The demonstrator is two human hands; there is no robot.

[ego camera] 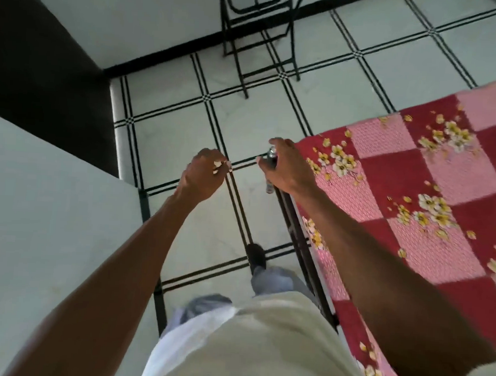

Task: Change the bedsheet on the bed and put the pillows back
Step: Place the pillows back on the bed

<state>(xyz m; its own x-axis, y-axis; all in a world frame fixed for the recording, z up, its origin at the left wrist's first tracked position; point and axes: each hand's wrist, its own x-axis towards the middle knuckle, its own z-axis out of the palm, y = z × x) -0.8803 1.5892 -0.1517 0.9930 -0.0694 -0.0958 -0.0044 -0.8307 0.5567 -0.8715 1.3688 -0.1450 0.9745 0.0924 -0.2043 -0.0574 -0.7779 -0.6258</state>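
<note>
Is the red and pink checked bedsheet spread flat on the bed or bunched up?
Spread flat: the bedsheet lies smooth across the mattress, its edge hanging over the side.

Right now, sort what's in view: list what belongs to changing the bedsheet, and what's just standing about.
Belongs to the job:
- red-and-pink floral bedsheet, spread on the bed
- bed frame rail
- right hand at the bed's corner, gripping a small shiny object I cannot identify
- left hand, fingers curled

Just standing about:
- black metal folding chair
- tiled floor
</note>
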